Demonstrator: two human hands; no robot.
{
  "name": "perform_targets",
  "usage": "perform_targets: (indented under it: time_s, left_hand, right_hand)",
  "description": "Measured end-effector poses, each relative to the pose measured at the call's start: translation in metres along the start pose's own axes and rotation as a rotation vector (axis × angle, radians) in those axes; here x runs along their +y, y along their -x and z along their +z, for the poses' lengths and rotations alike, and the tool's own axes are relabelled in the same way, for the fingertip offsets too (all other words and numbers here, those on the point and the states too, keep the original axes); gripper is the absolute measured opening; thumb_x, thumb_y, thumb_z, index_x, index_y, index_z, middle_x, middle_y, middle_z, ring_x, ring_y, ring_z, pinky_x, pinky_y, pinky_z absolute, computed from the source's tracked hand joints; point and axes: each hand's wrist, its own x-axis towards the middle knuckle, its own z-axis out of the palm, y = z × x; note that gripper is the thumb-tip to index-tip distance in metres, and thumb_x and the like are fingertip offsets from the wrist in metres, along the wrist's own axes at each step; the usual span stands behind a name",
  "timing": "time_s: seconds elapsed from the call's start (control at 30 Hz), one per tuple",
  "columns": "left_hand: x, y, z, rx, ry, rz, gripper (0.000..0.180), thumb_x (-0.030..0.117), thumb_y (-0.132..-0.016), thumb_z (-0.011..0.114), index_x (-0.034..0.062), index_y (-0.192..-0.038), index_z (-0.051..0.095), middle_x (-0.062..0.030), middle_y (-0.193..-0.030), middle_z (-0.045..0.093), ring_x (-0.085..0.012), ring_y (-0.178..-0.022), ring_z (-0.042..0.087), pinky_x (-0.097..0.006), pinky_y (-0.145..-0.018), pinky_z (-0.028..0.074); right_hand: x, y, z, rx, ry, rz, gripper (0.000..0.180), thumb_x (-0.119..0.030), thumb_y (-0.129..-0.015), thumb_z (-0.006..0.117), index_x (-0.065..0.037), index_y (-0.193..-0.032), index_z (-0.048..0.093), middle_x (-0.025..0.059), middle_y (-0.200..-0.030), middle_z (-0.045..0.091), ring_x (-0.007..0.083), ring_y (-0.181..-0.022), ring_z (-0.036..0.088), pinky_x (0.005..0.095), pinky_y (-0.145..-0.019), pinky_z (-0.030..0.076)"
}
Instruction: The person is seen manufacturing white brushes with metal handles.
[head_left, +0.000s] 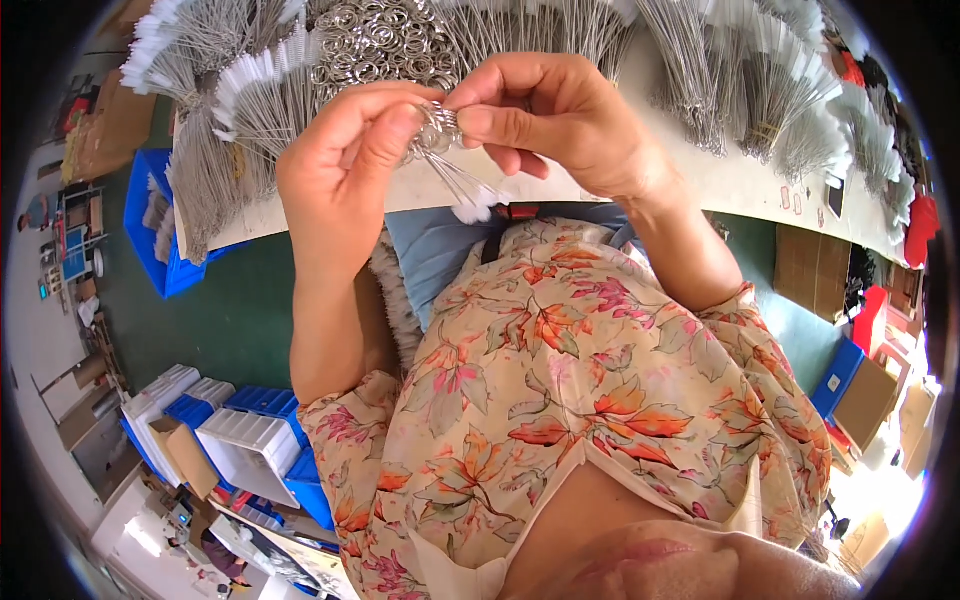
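Over the table's near edge, my left hand (335, 170) pinches a small cluster of shiny metal rings (436, 128) between thumb and fingers. Several thin wire brushes (452, 178) with white bristle tips hang down from the cluster, slanting to the right. My right hand (575, 120) closes its thumb and index finger on the right side of the same rings, its other fingers curled below. How the wires join the rings is hidden by the fingertips. Just beyond the hands lies a heap of loose metal rings (385, 45).
Bundles of wire brushes (765, 95) cover the table's right, and more brushes (205, 170) lie on its left. The white table (735, 180) curves around me. A blue bin (145, 225) stands at the left, plastic crates (250, 440) lower left, a cardboard box (810, 270) at the right.
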Motion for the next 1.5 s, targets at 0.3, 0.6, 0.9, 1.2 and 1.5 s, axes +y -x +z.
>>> perform_targets:
  time_s: [0.3, 0.6, 0.9, 1.2, 1.5]
  left_hand:
    - [-0.010, 0.007, -0.003, 0.366, 0.853, -0.160, 0.018, 0.009, -0.089, 0.052, -0.0041, -0.091, 0.064, -0.0155, -0.091, 0.065, -0.0249, -0.088, 0.063, -0.033, -0.079, 0.049]
    - [-0.009, 0.125, -0.128, 0.613, 0.140, -0.285, 0.017, 0.010, -0.089, 0.054, -0.0043, -0.090, 0.063, -0.0138, -0.089, 0.065, -0.0205, -0.077, 0.063, -0.032, -0.071, 0.051]
    - [-0.162, 0.284, -0.090, 0.414, -0.583, -0.722, 0.010, 0.013, -0.082, 0.053, 0.0042, -0.084, 0.058, -0.0146, -0.078, 0.063, -0.0301, -0.068, 0.060, -0.040, -0.063, 0.046]
    - [-0.319, 0.305, 0.032, -0.148, -0.698, -0.961, 0.019, 0.015, -0.080, 0.050, 0.0059, -0.093, 0.062, -0.0167, -0.090, 0.064, -0.0334, -0.086, 0.063, -0.040, -0.074, 0.051]
    - [-0.398, 0.363, 0.060, -0.238, -0.629, -1.205, 0.027, 0.020, -0.081, 0.053, 0.0062, -0.101, 0.065, -0.0175, -0.104, 0.063, -0.0316, -0.097, 0.061, -0.041, -0.083, 0.049]
  right_hand:
    - [0.036, -0.018, 0.025, 0.117, 0.237, -0.253, 0.015, -0.009, -0.081, 0.067, 0.000, -0.092, 0.064, 0.0037, -0.083, 0.064, 0.0104, -0.073, 0.060, 0.0240, -0.066, 0.049]
    - [0.114, -0.014, 0.041, 0.009, 0.599, -0.028, 0.012, -0.009, -0.082, 0.065, -0.001, -0.090, 0.066, 0.0047, -0.078, 0.064, 0.0098, -0.069, 0.058, 0.0228, -0.065, 0.047]
    - [0.144, -0.027, 0.041, -0.057, 0.908, -0.194, 0.008, -0.007, -0.080, 0.066, -0.002, -0.086, 0.065, 0.0044, -0.071, 0.061, 0.0075, -0.060, 0.054, 0.0208, -0.054, 0.043]
    - [0.132, -0.012, 0.040, 0.009, 1.097, -0.280, 0.004, -0.005, -0.079, 0.066, -0.003, -0.083, 0.065, 0.0017, -0.064, 0.054, 0.0064, -0.051, 0.045, 0.0204, -0.046, 0.034]
    - [0.136, -0.015, 0.046, -0.023, 1.117, -0.265, 0.004, -0.004, -0.078, 0.067, -0.004, -0.082, 0.065, 0.0012, -0.063, 0.052, 0.0057, -0.049, 0.043, 0.0208, -0.044, 0.033]
